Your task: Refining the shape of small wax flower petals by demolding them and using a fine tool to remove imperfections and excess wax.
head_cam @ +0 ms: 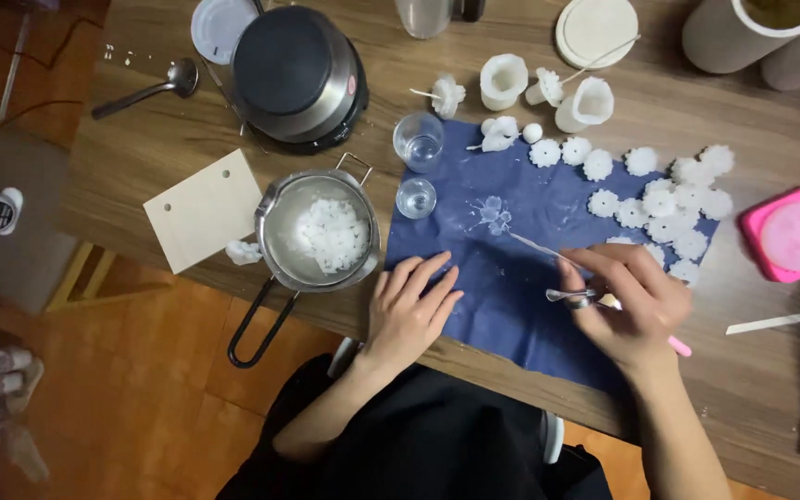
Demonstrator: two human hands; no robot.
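The wooden counter [141,139] carries everything, and across its middle lies a dark blue cloth [511,306], likely there to catch wax drips, given the white smears on it. At eleven o'clock sits a round black and steel hot plate [296,72], well apart from the hands. Just at nine o'clock of the cloth stands a steel pouring pot [321,231] with white wax flakes inside, its black loop handle hanging over the counter's near edge, within easy reach. A pale wooden board [204,208] lies at nine o'clock of the pot. Out at three o'clock rests a pink mould [796,231]. From one to two o'clock on the cloth cluster white wax flowers [668,199], apparently laid out of the way.

The left hand [409,310] rests flat on the cloth, fingers spread and holding nothing, seemingly pinning it. The right hand [622,301] has its fingers pinched narrow on a thin white-tipped tool [531,243], pink at its rear end, tip aimed at ten o'clock toward a small wax blossom [493,215] lying mid-cloth.
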